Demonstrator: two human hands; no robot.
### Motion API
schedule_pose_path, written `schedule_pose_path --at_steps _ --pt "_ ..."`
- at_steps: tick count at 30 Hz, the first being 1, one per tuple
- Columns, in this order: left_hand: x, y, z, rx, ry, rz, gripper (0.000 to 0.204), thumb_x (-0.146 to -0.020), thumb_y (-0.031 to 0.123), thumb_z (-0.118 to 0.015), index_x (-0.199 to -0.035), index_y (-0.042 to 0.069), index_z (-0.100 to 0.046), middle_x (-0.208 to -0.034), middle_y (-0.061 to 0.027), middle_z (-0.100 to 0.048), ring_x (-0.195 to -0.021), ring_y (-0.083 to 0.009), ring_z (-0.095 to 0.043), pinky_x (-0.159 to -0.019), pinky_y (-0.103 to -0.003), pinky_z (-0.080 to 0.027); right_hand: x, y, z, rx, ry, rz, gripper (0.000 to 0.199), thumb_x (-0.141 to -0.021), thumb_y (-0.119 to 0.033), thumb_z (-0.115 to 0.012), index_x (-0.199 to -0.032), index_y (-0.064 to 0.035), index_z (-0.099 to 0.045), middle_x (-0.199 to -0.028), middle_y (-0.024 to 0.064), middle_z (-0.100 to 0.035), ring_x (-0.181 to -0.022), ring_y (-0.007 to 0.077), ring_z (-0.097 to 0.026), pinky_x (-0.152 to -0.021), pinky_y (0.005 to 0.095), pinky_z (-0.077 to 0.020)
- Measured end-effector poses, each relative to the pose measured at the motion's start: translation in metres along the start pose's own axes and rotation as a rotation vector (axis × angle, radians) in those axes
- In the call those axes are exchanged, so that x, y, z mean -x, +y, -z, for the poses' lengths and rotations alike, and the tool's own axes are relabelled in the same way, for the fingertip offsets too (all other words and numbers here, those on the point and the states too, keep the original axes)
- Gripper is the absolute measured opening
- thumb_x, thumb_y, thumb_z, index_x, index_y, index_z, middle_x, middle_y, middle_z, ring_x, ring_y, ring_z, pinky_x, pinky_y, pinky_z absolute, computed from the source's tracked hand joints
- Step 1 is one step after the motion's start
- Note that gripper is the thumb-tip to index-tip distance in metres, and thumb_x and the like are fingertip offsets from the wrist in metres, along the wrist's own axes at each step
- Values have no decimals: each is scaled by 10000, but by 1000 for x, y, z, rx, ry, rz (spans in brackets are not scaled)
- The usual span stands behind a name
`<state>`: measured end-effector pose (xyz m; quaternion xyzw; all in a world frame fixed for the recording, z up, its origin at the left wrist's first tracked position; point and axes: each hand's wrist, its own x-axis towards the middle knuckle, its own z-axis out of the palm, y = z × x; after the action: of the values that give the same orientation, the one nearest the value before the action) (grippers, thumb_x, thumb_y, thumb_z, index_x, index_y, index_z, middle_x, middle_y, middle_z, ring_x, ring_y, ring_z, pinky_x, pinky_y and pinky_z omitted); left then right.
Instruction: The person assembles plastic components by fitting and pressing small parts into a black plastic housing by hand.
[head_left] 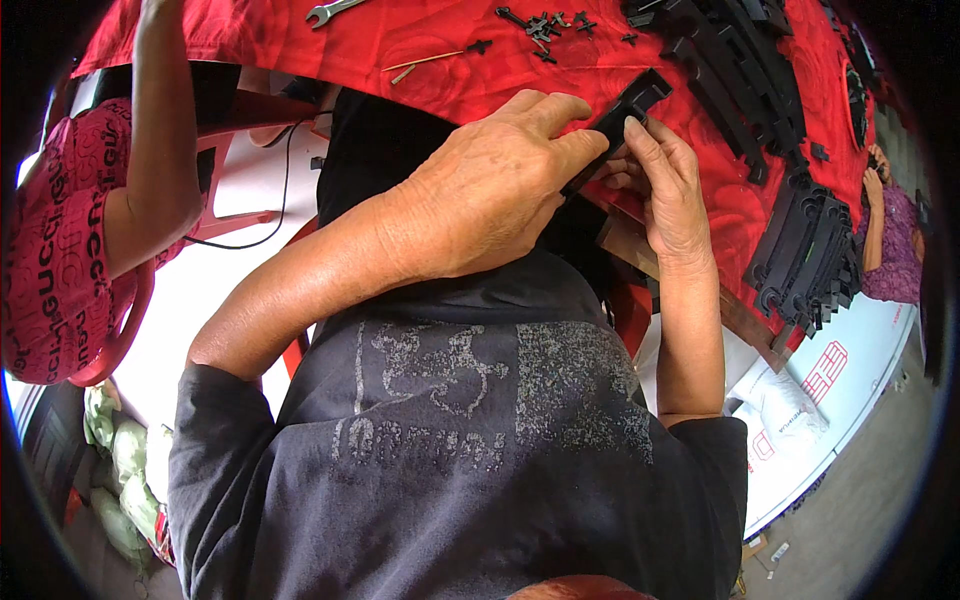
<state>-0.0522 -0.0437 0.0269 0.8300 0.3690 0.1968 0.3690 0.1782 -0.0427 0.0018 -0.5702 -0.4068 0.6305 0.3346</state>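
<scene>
A long black plastic part (638, 97) slants between my two hands, just over the near edge of the red tablecloth (440, 60). My left hand (510, 175) is closed round its lower end, fingers bent over the top. From the other side, my right hand (660, 175) pinches the same part, thumb pressed on it and fingers curled beneath. Some of its lower end is hidden behind my left hand. Beyond my hands lie small black cross-shaped pieces (545, 28) and a thin wooden stick (430, 60) with a black cross-shaped piece at its tip.
Long black plastic parts (735, 85) lie heaped at the right, with more stacked (805, 250) nearer the table's right edge. A wrench (333, 10) rests at the far edge. One person in a red patterned shirt (65, 240) sits at left; another in purple (895, 240) is at right.
</scene>
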Motion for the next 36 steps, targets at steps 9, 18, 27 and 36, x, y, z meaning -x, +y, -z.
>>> schedule_pose_path --at_steps 9,18,27,36 --pt "-14 -4 -10 -129 24 -63 482 -776 9 -711 -1243 -6 -594 -1314 -222 -548 -1219 -403 -546 -997 -451 -505 1 -1 -2 -19 -15 5 328 -1005 -357 -634 -1062 -35 -668 -884 56 -723 -759 133 -716 -668 222 -523" --pt "-16 -5 -12 -157 7 -62 473 -778 3 -694 -1240 -1 -594 -1254 -201 -572 -1173 -392 -567 -963 -447 -518 1 0 -1 -6 -28 8 345 -1003 -362 -639 -1070 -24 -661 -924 61 -722 -770 140 -718 -671 230 -529" --pt "-10 -2 -10 -64 68 -39 565 -806 30 -720 -1347 38 -559 -1328 -195 -552 -1239 -382 -549 -1011 -441 -501 0 2 3 -2 -22 7 342 -1005 -363 -639 -1068 -28 -660 -922 60 -719 -768 141 -719 -678 227 -532" --pt "20 5 -3 153 241 32 252 -848 29 -735 -1097 16 -694 -1177 -150 -625 -1074 -326 -651 -880 -390 -549 1 5 7 -19 -16 9 338 -991 -368 -653 -1048 -36 -662 -919 73 -732 -806 150 -723 -692 252 -549"
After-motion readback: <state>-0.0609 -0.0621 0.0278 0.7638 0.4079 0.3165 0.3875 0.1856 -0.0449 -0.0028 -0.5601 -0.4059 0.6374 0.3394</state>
